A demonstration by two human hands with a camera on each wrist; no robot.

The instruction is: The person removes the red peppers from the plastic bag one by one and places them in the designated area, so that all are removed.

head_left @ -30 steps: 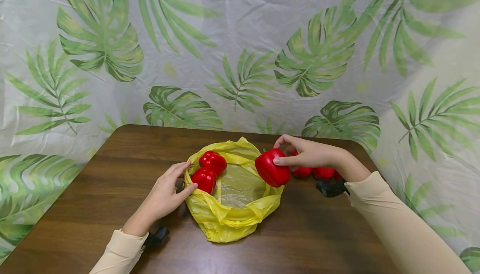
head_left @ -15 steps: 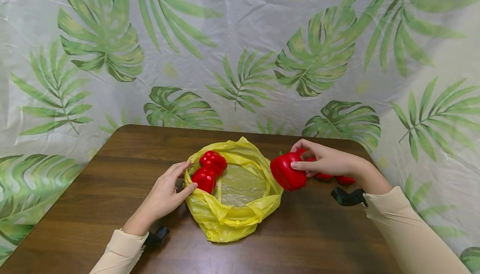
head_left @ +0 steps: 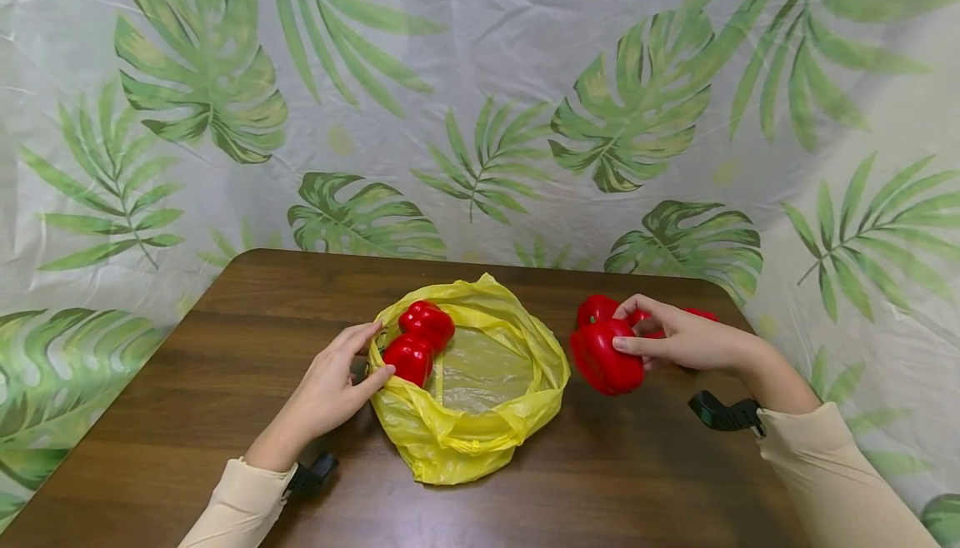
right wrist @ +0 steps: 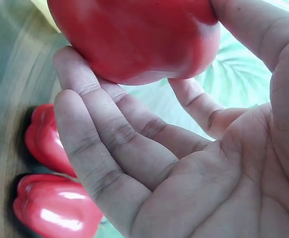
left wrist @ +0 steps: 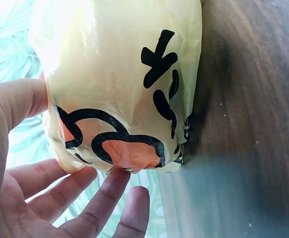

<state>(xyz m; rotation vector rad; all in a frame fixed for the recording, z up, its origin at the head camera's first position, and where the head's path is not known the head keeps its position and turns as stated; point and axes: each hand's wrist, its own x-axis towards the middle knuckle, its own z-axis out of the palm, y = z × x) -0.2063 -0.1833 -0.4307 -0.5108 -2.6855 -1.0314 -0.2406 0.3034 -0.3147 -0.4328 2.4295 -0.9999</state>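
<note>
My left hand (head_left: 333, 377) holds the left rim of a yellow plastic bag (head_left: 465, 448), thumb over the rim. In the left wrist view, several fingertips (left wrist: 122, 173) lie against the bag's printed side. Two shiny red bell peppers (head_left: 427, 323) sit inside, against its left wall. My right hand (head_left: 675, 338) grips another red bell pepper (head_left: 607, 361) between thumb and fingers, just right of the bag. In the right wrist view, that pepper (right wrist: 139, 39) is at the fingertips, the lower fingers stretched out loosely. Behind it in the head view lies a further pepper (head_left: 596, 308).
More red peppers (head_left: 701, 313) lie on the brown wooden table (head_left: 225, 365) beyond my right hand, partly hidden by it. Two loose peppers (right wrist: 60, 206) show in the right wrist view. A leaf-patterned sheet (head_left: 480, 73) hangs behind the table.
My right hand has moved right and slightly nearer me with the bell pepper, from over the bag's right rim to beside the bag. My left hand and the bag have stayed in place.
</note>
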